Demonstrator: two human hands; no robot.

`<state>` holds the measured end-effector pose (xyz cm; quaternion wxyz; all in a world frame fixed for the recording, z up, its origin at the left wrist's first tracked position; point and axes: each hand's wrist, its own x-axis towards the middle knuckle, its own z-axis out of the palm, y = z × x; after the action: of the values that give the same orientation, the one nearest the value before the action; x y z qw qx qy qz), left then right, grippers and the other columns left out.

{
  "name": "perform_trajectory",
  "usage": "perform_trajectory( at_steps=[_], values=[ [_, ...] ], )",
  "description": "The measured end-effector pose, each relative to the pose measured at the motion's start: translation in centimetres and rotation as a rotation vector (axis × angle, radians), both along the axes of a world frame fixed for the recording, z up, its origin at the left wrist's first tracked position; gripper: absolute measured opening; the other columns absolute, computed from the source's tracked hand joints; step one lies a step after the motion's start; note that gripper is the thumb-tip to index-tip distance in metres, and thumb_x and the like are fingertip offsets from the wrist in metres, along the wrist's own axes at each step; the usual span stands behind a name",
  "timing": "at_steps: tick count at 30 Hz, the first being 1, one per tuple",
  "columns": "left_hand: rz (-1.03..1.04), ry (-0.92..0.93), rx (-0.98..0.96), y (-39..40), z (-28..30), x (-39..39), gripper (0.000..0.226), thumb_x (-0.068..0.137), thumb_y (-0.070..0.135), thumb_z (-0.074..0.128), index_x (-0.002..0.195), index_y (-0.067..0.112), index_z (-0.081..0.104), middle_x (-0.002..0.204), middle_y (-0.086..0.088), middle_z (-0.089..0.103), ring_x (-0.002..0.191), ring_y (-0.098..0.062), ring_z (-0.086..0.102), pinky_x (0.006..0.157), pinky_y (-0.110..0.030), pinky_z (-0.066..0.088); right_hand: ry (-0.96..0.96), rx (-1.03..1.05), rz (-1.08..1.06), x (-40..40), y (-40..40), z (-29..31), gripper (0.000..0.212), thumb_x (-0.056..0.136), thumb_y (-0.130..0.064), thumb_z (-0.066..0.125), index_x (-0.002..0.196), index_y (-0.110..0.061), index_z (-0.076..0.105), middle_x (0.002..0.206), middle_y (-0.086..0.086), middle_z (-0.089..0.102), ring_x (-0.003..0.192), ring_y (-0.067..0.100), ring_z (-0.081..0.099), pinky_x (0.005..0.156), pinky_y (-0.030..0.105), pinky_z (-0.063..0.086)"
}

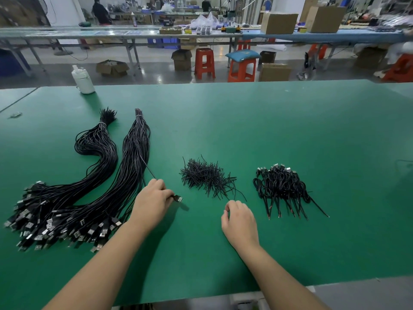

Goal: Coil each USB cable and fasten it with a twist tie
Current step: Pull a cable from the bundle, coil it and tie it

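Roughly by size: green table (279,130) spanned the whole foreground. Carried two long bundles of uncoiled USB cables (93,175), long axes running from near-left to far-centre, USB plugs fanned at the near-left end, tied bare-wire tips pointing away. Sat left of centre, the pair side by side and touching near the plug end. Further right, well apart from them, lay the pile of coiled cables (281,186), plugs at the far side, stripped tails pointing toward the near edge. Between bundles and coiled pile: heap of black twist ties (207,177), strands in every direction. White bottle (83,79) stood upright at the far-left edge. Left hand (154,202) curled round one single cable (148,167), plug (178,199) sticking out past the fingers and pointing right, cable trailing back and away into the right-hand bundle. Right hand (240,220) just below the tie heap, fingers curled, thumb and forefinger pinched together; looked like one tie end in the pinch, couldn't confirm.
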<state>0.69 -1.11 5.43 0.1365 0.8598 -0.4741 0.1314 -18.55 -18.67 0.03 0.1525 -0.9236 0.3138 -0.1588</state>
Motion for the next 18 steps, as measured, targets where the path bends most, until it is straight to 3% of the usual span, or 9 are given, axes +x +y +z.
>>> perform_trajectory(
  at_steps=[3,4,5,7,8,10,12,15,18],
  values=[
    [-0.093,0.066,0.034,-0.7,0.0,-1.4,0.011,0.081,0.031,0.079,0.09,0.024,0.08,0.108,0.001,0.066,0.103,-0.026,0.053,0.091,-0.043,0.05,-0.001,0.006,0.006,0.0,0.0,0.0,0.008,0.097,-0.027,0.048,0.094,-0.022,0.053,0.087,-0.009,0.052,0.082,0.011,0.048,0.078,0.026,0.044],
    [-0.118,0.169,0.112,-1.0,-0.1,-2.2,0.016,0.085,0.04,0.073,0.094,0.028,0.079,0.111,0.007,0.066,0.106,-0.02,0.052,0.097,-0.042,0.047,-0.005,0.013,0.005,-0.1,0.0,0.0,0.008,0.097,-0.028,0.048,0.094,-0.022,0.053,0.087,-0.009,0.052,0.082,0.011,0.048,0.078,0.027,0.044],
    [-0.15,0.318,0.163,-1.3,-0.3,-3.1,0.022,0.087,0.047,0.068,0.093,0.029,0.079,0.104,0.009,0.068,0.098,-0.013,0.054,0.092,-0.04,0.048,-0.01,0.02,0.005,-0.1,0.0,0.1,0.008,0.097,-0.028,0.048,0.095,-0.023,0.053,0.087,-0.009,0.052,0.082,0.011,0.048,0.078,0.027,0.044],
    [-0.183,0.874,0.081,-2.1,-0.4,-5.5,0.033,0.084,0.055,0.069,0.083,0.024,0.077,0.075,0.001,0.067,0.07,-0.011,0.054,0.069,-0.036,0.049,-0.021,0.03,0.011,-0.2,0.0,0.1,0.008,0.097,-0.029,0.048,0.094,-0.023,0.053,0.086,-0.01,0.052,0.082,0.01,0.049,0.078,0.027,0.045],
    [-0.19,1.195,-0.036,-2.5,-0.3,-6.7,0.04,0.081,0.057,0.071,0.082,0.018,0.076,0.072,-0.002,0.066,0.066,-0.014,0.056,0.064,-0.033,0.046,-0.029,0.037,0.012,-0.2,0.0,0.2,0.007,0.097,-0.028,0.048,0.094,-0.023,0.052,0.086,-0.01,0.052,0.081,0.01,0.049,0.078,0.027,0.045],
    [-0.192,1.639,-0.248,-3.3,-0.6,-8.0,0.044,0.083,0.051,0.073,0.094,0.008,0.077,0.089,-0.013,0.073,0.081,-0.022,0.068,0.072,-0.033,0.054,-0.059,0.066,0.002,-0.2,0.0,0.3,0.007,0.097,-0.028,0.048,0.092,-0.024,0.051,0.085,-0.011,0.052,0.081,0.01,0.049,0.077,0.026,0.044],
    [-0.147,1.753,-0.366,-4.1,-0.8,-8.5,0.04,0.087,0.042,0.071,0.098,0.005,0.076,0.1,-0.016,0.073,0.093,-0.024,0.069,0.078,-0.034,0.057,-0.092,0.1,-0.011,-0.2,-0.2,0.3,0.009,0.098,-0.027,0.047,0.091,-0.024,0.052,0.085,-0.011,0.053,0.081,0.01,0.05,0.077,0.028,0.044],
    [0.014,1.769,-0.56,-5.0,-1.5,-8.6,0.042,0.081,0.039,0.07,0.097,0.0,0.076,0.101,-0.018,0.073,0.094,-0.021,0.07,0.079,-0.032,0.058,-0.127,0.137,0.002,-0.2,-0.3,0.3,0.015,0.1,-0.028,0.044,0.092,-0.024,0.056,0.085,-0.011,0.054,0.081,0.011,0.052,0.076,0.03,0.045],
    [0.05,1.807,-0.689,-4.9,-2.3,-8.4,0.045,0.085,0.035,0.066,0.105,-0.006,0.071,0.109,-0.022,0.071,0.106,-0.024,0.069,0.089,-0.03,0.055,-0.122,0.178,0.03,-0.3,-0.4,0.3,0.022,0.1,-0.033,0.043,0.093,-0.026,0.062,0.085,-0.011,0.054,0.081,0.011,0.053,0.075,0.033,0.047]
  ],
)
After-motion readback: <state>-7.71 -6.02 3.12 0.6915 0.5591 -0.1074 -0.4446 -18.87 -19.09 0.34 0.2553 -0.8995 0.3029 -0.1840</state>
